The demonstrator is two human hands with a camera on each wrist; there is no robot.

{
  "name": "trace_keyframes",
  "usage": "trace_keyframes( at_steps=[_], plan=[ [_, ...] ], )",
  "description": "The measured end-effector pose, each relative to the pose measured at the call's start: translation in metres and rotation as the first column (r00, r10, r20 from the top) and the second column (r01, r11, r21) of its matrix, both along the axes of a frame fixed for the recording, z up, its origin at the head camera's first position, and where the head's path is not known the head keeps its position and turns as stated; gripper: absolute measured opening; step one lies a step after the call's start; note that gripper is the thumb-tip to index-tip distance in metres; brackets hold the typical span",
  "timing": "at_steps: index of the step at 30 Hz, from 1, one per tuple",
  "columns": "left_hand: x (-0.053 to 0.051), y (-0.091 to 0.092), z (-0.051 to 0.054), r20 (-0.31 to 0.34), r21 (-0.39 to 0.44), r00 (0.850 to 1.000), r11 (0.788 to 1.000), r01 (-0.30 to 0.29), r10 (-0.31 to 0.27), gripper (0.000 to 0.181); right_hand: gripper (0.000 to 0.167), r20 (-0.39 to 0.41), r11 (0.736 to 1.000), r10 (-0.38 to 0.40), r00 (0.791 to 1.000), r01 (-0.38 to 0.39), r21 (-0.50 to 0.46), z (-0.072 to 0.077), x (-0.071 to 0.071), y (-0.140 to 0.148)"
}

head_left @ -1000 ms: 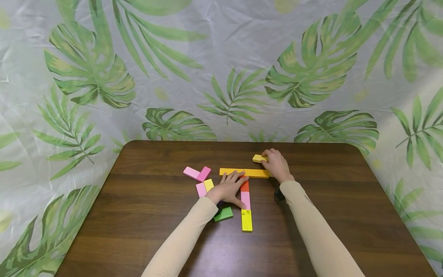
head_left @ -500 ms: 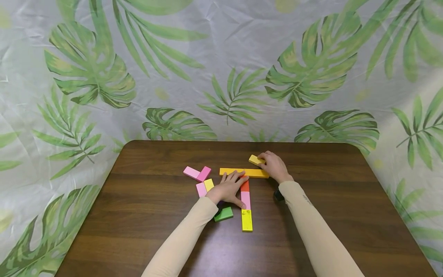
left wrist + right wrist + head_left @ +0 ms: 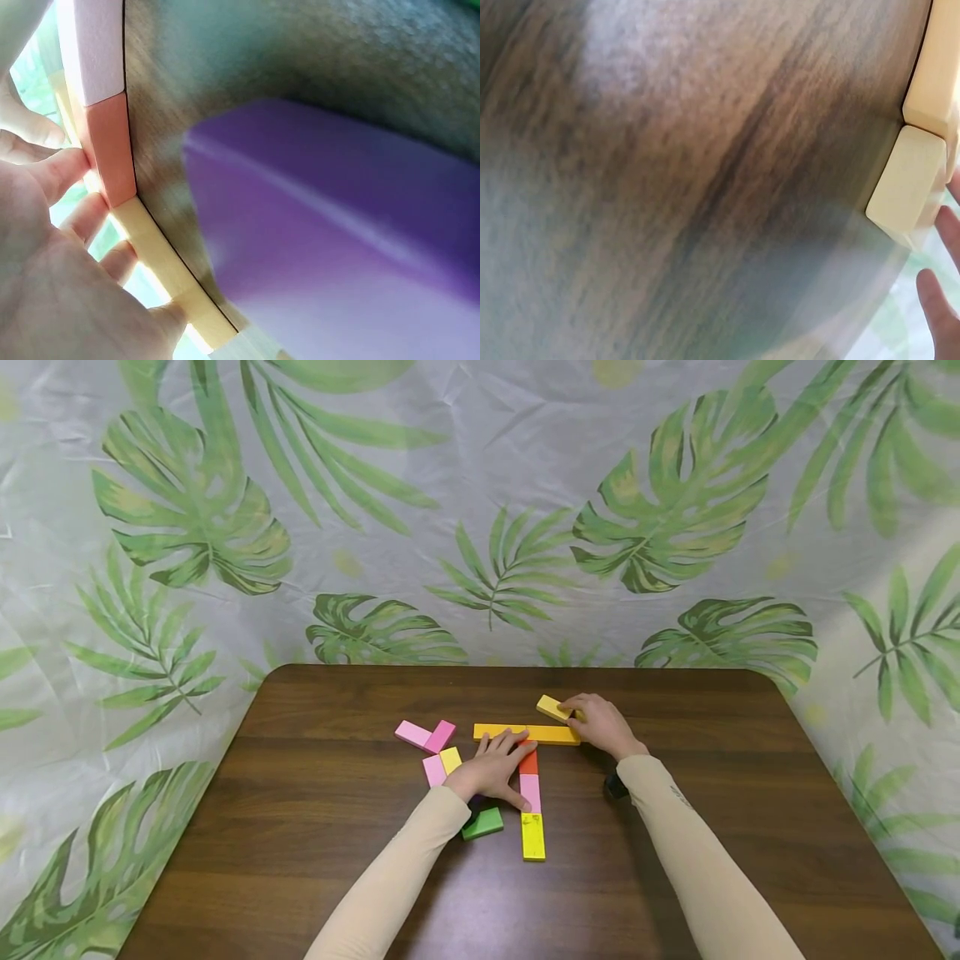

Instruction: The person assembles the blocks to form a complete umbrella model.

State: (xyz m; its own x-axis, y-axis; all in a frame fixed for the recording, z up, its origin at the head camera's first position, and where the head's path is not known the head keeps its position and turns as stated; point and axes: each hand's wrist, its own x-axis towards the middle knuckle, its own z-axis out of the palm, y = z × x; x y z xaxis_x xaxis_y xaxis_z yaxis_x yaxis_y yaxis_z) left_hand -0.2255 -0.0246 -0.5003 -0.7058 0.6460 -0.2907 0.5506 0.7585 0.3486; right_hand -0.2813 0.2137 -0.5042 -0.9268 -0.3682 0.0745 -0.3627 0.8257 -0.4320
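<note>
Left grip (image 3: 491, 772) (relaxed, spread) touches the orange row (image 3: 555, 735); right grip (image 3: 602, 725) pinches a yellow block (image 3: 552, 707) between row and table's far edge (image 3: 435, 670).

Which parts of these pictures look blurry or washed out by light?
Head view: mostly sharp, with a soft pale glare on the table near the bottom edge. Left wrist view: the purple block looms large and blurred, while bright light washes out the background beyond the left hand. Right wrist view: soft wood grain, a pale sheen at upper left, and a washed-out lower right corner.
</note>
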Motion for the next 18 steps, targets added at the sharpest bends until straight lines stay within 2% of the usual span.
trace_keyframes(
  at_steps=[14,18],
  plan=[
    [-0.0006,0.0001,-0.0004,0.003,0.003,1.0,1.0,0.001,-0.001,0.105,0.048,0.032,0.995,-0.026,0.999,0.022,0.1,0.0039,-0.0002,0.0025],
    [-0.0004,-0.0006,0.0,0.005,0.01,1.0,1.0,0.002,-0.002,0.105,0.048,0.037,0.994,-0.033,0.999,0.029,0.108,0.003,-0.001,0.0035]
  ],
)
